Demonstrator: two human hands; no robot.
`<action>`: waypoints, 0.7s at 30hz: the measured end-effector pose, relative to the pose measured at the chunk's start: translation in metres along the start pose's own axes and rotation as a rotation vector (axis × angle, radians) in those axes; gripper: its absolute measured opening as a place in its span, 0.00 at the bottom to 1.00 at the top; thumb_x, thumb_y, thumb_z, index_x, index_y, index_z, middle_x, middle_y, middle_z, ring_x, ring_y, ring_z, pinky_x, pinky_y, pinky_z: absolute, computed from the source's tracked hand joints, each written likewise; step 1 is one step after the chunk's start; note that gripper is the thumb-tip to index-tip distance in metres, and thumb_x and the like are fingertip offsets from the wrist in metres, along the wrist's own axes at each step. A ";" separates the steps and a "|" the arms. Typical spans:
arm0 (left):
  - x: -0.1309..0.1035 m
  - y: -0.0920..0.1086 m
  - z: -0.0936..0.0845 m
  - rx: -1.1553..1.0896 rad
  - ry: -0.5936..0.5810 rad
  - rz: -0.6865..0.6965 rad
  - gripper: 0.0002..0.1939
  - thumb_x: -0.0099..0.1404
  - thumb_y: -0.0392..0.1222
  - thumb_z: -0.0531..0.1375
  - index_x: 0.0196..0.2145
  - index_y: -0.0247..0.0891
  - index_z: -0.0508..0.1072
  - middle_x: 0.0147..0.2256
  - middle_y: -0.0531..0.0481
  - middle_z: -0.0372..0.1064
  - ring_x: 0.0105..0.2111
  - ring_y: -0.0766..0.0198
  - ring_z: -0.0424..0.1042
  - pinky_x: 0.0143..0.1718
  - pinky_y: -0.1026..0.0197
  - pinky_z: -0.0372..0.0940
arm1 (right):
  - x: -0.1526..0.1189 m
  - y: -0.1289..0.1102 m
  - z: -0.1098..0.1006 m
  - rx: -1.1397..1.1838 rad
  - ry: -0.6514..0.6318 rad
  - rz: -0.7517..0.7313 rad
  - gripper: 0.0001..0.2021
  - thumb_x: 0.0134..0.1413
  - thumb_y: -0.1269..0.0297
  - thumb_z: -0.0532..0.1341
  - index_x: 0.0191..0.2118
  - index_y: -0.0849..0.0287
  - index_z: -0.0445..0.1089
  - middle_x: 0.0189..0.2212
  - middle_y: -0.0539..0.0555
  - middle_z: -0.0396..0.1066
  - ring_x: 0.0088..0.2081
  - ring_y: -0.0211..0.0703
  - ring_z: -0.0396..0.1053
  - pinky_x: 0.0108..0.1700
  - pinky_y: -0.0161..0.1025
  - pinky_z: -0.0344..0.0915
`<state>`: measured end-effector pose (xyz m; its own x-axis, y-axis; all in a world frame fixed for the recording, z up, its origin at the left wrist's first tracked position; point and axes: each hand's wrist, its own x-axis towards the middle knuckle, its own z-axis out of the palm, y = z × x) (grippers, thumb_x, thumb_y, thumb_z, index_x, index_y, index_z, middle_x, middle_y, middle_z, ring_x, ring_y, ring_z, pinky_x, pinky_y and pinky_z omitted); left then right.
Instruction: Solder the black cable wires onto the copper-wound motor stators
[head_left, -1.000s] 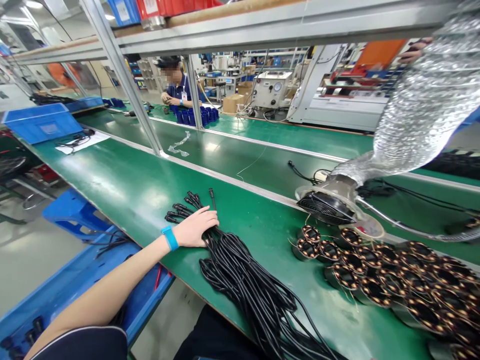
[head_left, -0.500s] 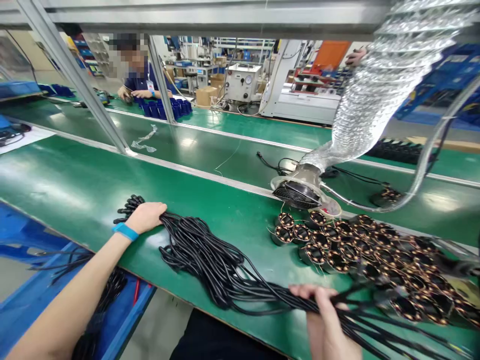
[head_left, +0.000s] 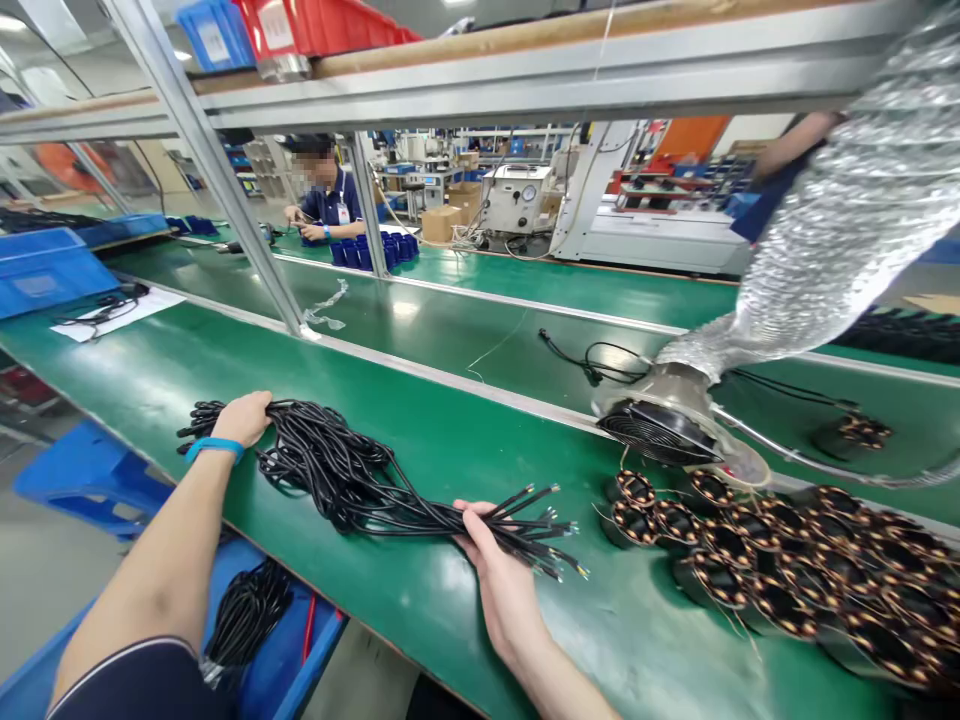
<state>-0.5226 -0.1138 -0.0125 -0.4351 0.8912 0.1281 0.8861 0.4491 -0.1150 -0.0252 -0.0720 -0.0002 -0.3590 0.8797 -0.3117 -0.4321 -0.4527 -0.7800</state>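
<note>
A bundle of black cables (head_left: 337, 470) lies along the green bench in front of me. My left hand (head_left: 244, 418), with a blue band at the wrist, is closed round the bundle near its left end, where dark connector ends stick out past the fingers. Near the other end my right hand (head_left: 491, 560) grips the cables, thumb on top. Beyond it the loose cable ends (head_left: 551, 535) fan out, with small coloured wire tips showing. The middle of the bundle bulges into loose loops between the two hands.
Several copper-wound stator rings (head_left: 750, 560) crowd the bench at right. Above them hangs a fan hood (head_left: 660, 415) on a silver foil duct (head_left: 817, 220). A blue crate (head_left: 255, 640) with more cables stands below the bench edge. Across the bench a co-worker (head_left: 334, 200) handles parts.
Both hands and the cable bundle have shifted left along the bench, away from the stators. The cable ends now lie clear of the rings. The view has turned and tilted up.
</note>
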 end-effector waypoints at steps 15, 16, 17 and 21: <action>0.031 -0.021 0.017 0.131 0.076 -0.104 0.06 0.59 0.35 0.52 0.33 0.39 0.68 0.36 0.39 0.72 0.41 0.48 0.72 0.38 0.56 0.61 | -0.005 0.004 0.012 0.098 -0.057 0.721 0.27 0.49 0.47 0.68 0.44 0.67 0.70 0.42 0.66 0.77 0.45 0.56 0.76 0.50 0.51 0.73; 0.032 -0.022 0.018 0.127 0.080 -0.108 0.06 0.59 0.35 0.52 0.33 0.39 0.68 0.36 0.39 0.72 0.41 0.48 0.72 0.38 0.55 0.61 | -0.010 0.001 0.015 0.007 -0.142 0.753 0.28 0.49 0.46 0.68 0.45 0.67 0.70 0.42 0.66 0.77 0.43 0.56 0.77 0.48 0.51 0.73; 0.032 -0.023 0.019 0.121 0.085 -0.110 0.06 0.59 0.35 0.52 0.33 0.39 0.68 0.36 0.39 0.72 0.41 0.48 0.72 0.38 0.55 0.61 | -0.012 -0.003 0.021 -0.106 -0.234 0.725 0.27 0.49 0.46 0.67 0.46 0.66 0.70 0.40 0.65 0.77 0.41 0.55 0.78 0.46 0.51 0.73; 0.032 -0.024 0.021 0.099 0.113 -0.114 0.06 0.60 0.36 0.52 0.32 0.38 0.68 0.36 0.37 0.72 0.41 0.46 0.72 0.37 0.54 0.60 | 0.007 -0.010 0.063 -0.722 -0.417 -0.028 0.20 0.54 0.53 0.63 0.50 0.58 0.70 0.45 0.60 0.75 0.47 0.51 0.73 0.54 0.51 0.67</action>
<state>-0.5612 -0.0950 -0.0262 -0.5064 0.8237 0.2552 0.8094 0.5561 -0.1890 -0.0756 -0.0703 0.0398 -0.6945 0.6988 -0.1716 0.1402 -0.1025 -0.9848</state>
